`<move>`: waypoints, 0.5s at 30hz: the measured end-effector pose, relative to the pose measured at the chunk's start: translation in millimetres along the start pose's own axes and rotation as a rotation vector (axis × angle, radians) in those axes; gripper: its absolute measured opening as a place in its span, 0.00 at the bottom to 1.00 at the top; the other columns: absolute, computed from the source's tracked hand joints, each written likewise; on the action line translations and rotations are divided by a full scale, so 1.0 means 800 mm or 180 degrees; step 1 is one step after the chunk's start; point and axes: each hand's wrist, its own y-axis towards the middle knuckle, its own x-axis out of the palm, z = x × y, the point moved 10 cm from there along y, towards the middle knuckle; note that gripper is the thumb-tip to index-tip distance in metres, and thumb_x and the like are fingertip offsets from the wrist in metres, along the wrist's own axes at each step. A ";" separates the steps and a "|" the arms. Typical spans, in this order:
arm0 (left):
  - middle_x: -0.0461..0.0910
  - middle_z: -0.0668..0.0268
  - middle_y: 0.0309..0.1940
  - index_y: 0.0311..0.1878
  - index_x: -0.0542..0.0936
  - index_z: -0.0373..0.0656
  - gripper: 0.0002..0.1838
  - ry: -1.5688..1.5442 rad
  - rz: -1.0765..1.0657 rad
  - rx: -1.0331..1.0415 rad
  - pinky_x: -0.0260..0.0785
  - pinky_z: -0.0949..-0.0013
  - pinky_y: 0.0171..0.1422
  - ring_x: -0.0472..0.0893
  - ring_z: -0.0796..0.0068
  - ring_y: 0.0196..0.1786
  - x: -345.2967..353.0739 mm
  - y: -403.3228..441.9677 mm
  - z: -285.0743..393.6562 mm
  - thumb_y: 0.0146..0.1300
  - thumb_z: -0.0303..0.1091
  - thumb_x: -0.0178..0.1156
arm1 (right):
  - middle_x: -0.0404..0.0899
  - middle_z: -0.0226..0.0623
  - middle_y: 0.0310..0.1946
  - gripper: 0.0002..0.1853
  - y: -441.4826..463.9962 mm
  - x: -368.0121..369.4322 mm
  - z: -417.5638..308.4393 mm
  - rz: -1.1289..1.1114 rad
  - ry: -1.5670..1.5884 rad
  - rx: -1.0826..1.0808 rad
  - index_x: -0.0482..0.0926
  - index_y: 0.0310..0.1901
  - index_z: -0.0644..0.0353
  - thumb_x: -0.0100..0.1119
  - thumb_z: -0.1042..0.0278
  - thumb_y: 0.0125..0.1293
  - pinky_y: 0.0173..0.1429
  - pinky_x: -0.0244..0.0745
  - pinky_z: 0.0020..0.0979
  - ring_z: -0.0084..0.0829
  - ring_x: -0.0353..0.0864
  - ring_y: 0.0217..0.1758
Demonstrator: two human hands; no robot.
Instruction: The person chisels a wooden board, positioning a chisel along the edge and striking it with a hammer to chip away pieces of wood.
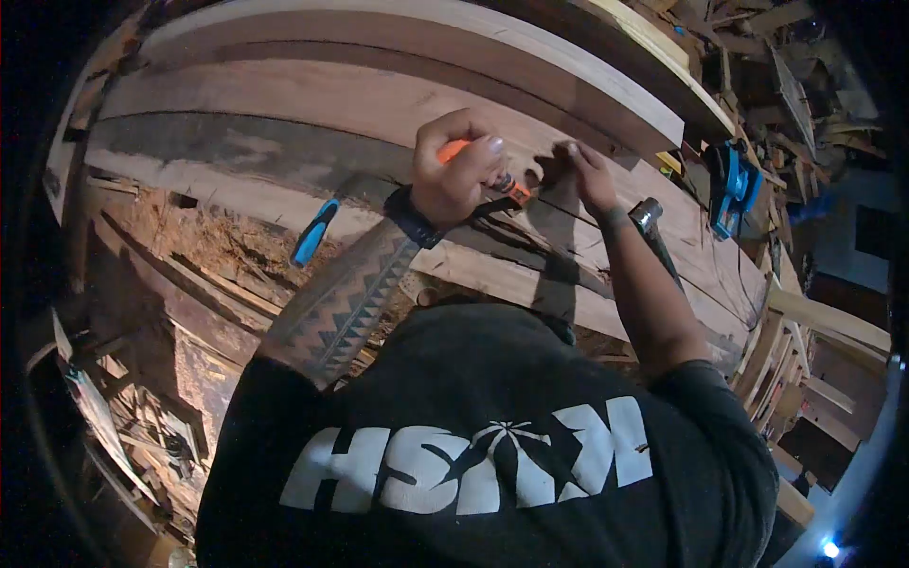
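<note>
My left hand (453,175), with a dark band at the wrist, is closed around an orange-and-black hand tool (515,192). Part of the orange handle shows between the fingers, and the other end points right, low over the boards; its exact kind is unclear. To the right of it, my right hand (591,178) is just above the wood with its fingers partly stretched and nothing visible in them. Both hands are over a wooden beam (379,99). Beside my right forearm lies a hammer (648,214), its dark handle partly hidden by the arm.
A blue-and-black tool handle (315,233) lies left of my left forearm. At the right end of the boards sits a blue power tool (735,189). A thick pale timber (426,33) runs along the far side. Scrap wood (805,104) is piled at the upper right.
</note>
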 end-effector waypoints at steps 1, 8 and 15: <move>0.73 0.70 0.20 0.29 0.75 0.39 0.13 0.0122 0.0006 0.0012 0.67 0.72 0.31 0.72 0.82 0.24 0.002 0.001 0.000 0.70 0.34 0.57 | 0.88 0.44 0.49 0.19 -0.025 -0.022 -0.001 0.0217 -0.0069 0.0103 0.84 0.56 0.61 0.58 0.53 0.79 0.62 0.77 0.31 0.32 0.85 0.53; 0.71 0.71 0.19 0.29 0.75 0.40 0.13 0.0169 0.0165 0.0102 0.66 0.72 0.29 0.72 0.82 0.23 0.004 0.013 -0.006 0.71 0.34 0.59 | 0.89 0.45 0.41 0.15 -0.211 -0.085 0.013 0.0448 -0.2116 0.0285 0.86 0.48 0.64 0.63 0.60 0.72 0.54 0.81 0.37 0.37 0.89 0.46; 0.66 0.70 0.17 0.28 0.72 0.42 0.12 -0.0088 0.0547 0.0076 0.67 0.67 0.31 0.68 0.80 0.21 0.004 0.012 -0.003 0.70 0.32 0.57 | 0.72 0.50 0.64 0.32 -0.266 0.051 -0.006 0.0153 -0.3863 -0.1101 0.74 0.69 0.55 0.67 0.51 0.66 0.68 0.65 0.60 0.54 0.71 0.69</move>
